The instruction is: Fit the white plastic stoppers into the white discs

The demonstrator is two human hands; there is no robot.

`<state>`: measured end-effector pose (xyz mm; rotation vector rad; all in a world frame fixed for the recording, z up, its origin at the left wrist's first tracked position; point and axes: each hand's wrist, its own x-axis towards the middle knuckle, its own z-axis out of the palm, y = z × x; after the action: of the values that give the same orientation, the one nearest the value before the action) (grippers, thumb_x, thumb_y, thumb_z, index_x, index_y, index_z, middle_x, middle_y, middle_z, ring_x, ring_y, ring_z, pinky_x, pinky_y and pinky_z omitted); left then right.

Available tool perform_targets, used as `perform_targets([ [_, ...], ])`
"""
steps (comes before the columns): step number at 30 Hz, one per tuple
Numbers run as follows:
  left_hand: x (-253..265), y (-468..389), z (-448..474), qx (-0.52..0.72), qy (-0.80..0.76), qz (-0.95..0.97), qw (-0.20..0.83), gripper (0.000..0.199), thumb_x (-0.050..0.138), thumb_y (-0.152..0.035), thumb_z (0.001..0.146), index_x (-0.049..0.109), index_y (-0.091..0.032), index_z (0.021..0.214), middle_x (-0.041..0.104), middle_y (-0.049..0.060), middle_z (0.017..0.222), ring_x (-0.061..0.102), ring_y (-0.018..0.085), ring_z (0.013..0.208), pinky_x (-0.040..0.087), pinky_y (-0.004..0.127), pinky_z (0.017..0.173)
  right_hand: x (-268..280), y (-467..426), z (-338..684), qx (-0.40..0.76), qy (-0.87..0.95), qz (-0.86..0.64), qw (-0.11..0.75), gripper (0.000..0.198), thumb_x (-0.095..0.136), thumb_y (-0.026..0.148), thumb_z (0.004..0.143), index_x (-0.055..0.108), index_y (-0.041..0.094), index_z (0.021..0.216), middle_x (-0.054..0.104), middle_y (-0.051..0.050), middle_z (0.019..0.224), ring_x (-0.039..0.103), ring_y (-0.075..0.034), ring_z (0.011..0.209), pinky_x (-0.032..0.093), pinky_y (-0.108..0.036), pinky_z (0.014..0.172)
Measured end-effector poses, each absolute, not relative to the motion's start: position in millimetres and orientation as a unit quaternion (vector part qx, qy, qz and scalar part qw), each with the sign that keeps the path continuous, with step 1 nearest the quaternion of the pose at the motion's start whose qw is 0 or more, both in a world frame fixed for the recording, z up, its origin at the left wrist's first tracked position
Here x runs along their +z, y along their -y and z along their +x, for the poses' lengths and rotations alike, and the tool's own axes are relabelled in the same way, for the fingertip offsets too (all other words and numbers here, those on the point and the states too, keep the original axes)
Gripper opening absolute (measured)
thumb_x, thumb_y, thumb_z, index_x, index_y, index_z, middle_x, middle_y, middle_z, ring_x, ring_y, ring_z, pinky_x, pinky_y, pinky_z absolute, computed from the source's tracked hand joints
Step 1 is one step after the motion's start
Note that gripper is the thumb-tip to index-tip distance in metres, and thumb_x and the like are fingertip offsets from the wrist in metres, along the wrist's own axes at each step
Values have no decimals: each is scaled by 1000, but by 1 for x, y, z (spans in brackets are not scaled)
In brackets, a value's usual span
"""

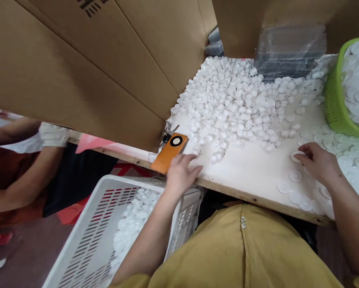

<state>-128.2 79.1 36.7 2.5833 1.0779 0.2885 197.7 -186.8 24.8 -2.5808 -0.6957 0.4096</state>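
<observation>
My left hand (181,174) hovers at the table's front edge, beside an orange phone (166,157). Its fingers are apart, and I see nothing in them. Between thumb and fingers, my right hand (320,162) pinches a round white plastic disc (296,156). Flat translucent discs (295,176) lie on the tabletop below and around that hand. A large heap of small white plastic pieces (236,96) covers the back of the table, and a few of them (218,154) lie just past my left fingertips.
A white slotted crate (103,180) with white pieces stands below my left arm. At right is a green basket (332,100) full of discs. Cardboard (122,72) walls the left side; keys (166,134) lie by the phone. Another person's gloved hand (53,135) shows far left.
</observation>
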Motion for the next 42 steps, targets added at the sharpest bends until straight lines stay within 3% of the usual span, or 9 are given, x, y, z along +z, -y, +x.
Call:
perform_targets([
  [2,25,-71,-94,100,-316,930,157,35,63,-29,76,63,-16,108,64,11,107,57,26,104,47,39,94,24,189,193,153,253,-921,253,31,60,49,72,62,24,91,67,-2,77,61,-21,66,45,-35,67],
  [5,17,-71,-70,68,-282,939,187,28,57,-16,75,65,-17,101,65,8,96,59,23,94,49,34,87,23,198,184,176,241,-906,300,32,61,49,73,64,25,94,68,-2,80,64,-20,66,48,-36,68],
  [10,29,-65,-73,110,-331,854,385,29,62,-28,78,64,-17,104,65,2,84,58,15,73,48,27,72,26,202,165,264,208,-852,401,30,64,50,75,62,23,87,64,-2,70,63,-19,62,50,-32,61],
  [14,31,-29,-54,92,-205,829,512,29,64,-31,81,63,-20,107,67,5,101,60,16,86,48,28,76,30,188,148,330,248,-797,441,31,67,51,73,60,21,80,60,-1,71,57,-15,62,47,-27,57],
  [18,18,0,-17,40,-76,899,430,23,71,-28,77,68,-23,99,61,8,113,55,20,105,44,32,90,35,172,133,373,265,-766,451,29,66,49,75,60,21,80,57,2,67,54,-13,60,44,-24,54],
  [24,4,-1,-1,-20,-51,926,373,24,72,-29,77,67,-18,97,62,4,88,58,17,86,45,26,76,32,149,115,454,208,-735,459,32,69,48,68,59,18,74,58,1,56,55,-13,51,42,-23,45],
  [30,1,-1,-2,-21,-63,932,357,24,75,-34,74,66,-17,89,63,3,84,59,17,83,44,25,71,20,142,112,471,230,-745,412,26,67,43,74,56,20,77,55,4,53,56,-12,47,39,-21,39],
  [37,2,-6,-3,-24,-26,926,375,16,63,-31,83,65,-17,92,63,5,87,58,17,84,44,26,72,23,141,107,502,220,-731,407,28,70,41,72,52,21,80,56,5,55,60,-14,48,41,-21,39],
  [42,3,-9,-4,-33,-8,921,389,20,67,-31,80,63,-17,94,62,4,87,57,18,86,44,27,73,22,138,110,498,201,-743,399,27,70,40,71,52,20,77,58,3,54,60,-14,48,42,-21,40],
])
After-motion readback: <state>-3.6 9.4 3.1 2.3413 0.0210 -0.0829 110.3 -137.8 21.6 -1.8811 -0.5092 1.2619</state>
